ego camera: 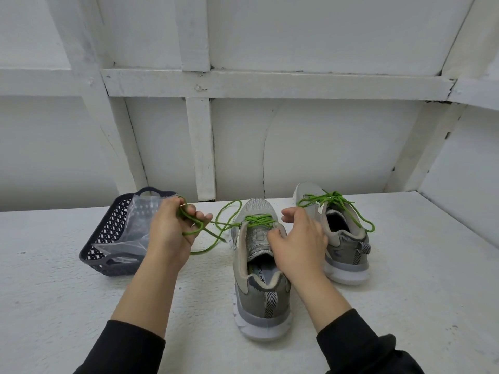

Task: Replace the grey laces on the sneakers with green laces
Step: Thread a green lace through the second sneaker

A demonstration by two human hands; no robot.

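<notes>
Two grey mesh sneakers (263, 306) sit on the white desk (81, 306), the far one (348, 255) already laced. Left hand (170, 230) grips the near sneaker's (253, 209) thin green cord lace (259, 220); right hand (299, 241) curls over its tongue (256, 238). Pull evenly, shoe pinned.

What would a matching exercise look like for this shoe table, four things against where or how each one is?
1 left hand
2 right hand
3 basket
4 far sneaker

A holds a plastic bag
B tied in green
C grips the loose green lace
D rests on the near sneaker

Pairs: 1-C, 2-D, 3-A, 4-B
</notes>
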